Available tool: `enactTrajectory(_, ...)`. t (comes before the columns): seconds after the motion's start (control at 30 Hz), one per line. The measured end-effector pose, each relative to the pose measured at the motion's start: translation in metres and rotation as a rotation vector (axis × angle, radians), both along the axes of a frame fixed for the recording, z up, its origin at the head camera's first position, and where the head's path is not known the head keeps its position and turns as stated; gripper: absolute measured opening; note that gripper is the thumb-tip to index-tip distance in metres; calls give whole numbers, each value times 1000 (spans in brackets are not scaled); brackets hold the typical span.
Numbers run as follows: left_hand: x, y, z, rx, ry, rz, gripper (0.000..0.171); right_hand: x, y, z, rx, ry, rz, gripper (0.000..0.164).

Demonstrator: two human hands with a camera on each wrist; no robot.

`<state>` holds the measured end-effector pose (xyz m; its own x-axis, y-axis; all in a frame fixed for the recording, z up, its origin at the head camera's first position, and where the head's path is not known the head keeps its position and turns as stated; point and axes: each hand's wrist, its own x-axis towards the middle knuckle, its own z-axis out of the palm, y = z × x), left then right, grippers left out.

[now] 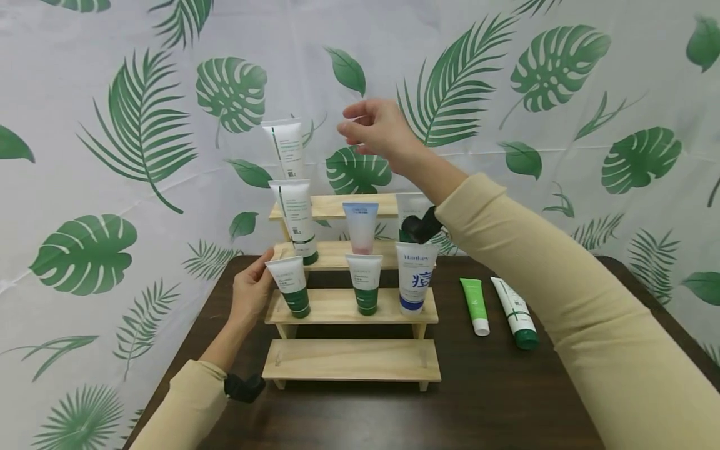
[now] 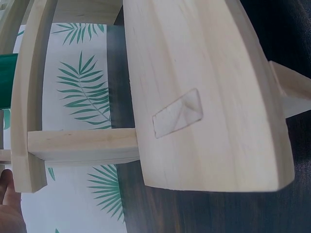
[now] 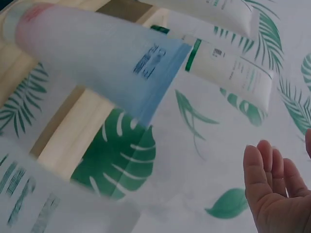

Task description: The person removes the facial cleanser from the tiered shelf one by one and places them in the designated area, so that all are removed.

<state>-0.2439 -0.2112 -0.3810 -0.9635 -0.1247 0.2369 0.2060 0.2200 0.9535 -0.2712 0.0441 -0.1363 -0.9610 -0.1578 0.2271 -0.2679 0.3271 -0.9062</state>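
My right hand [image 1: 377, 128] is raised above the top tier of a wooden stepped stand [image 1: 351, 359], fingers loosely bent and holding nothing. To its left stands a white tube [image 1: 288, 150] on the top tier. My left hand [image 1: 251, 290] grips the stand's left side by the second tier; its fingertips are partly hidden. The second tier bears a tall white tube [image 1: 296, 215], a blue-and-pink tube [image 1: 361, 226] and a pale tube [image 1: 409, 203] partly covered by the right wrist camera. Below are two small white-and-green tubes [image 1: 289, 284] [image 1: 365, 284] and a white-and-blue tube [image 1: 415, 275].
On the dark table [image 1: 371, 419], right of the stand, lie a bright green tube [image 1: 475, 306] and a white tube with a green cap [image 1: 514, 312]. A leaf-patterned cloth [image 1: 292, 37] hangs behind. The stand's lowest tier shows bare wood.
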Motion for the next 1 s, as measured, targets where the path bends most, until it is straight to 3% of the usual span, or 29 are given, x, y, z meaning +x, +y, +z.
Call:
enactTrajectory(0.5,0,0,0,-29,-2,10,42,-35,-54,-11,-54,-127,23,40)
enactTrajectory(0.77,1,1,-2,-22,15,10,41,-40,-64,-16,-79,-158,6,40)
enactTrajectory(1.0,0,2,-2,-32,38,29,40,-44,-72,-20,-96,-120,-4,38)
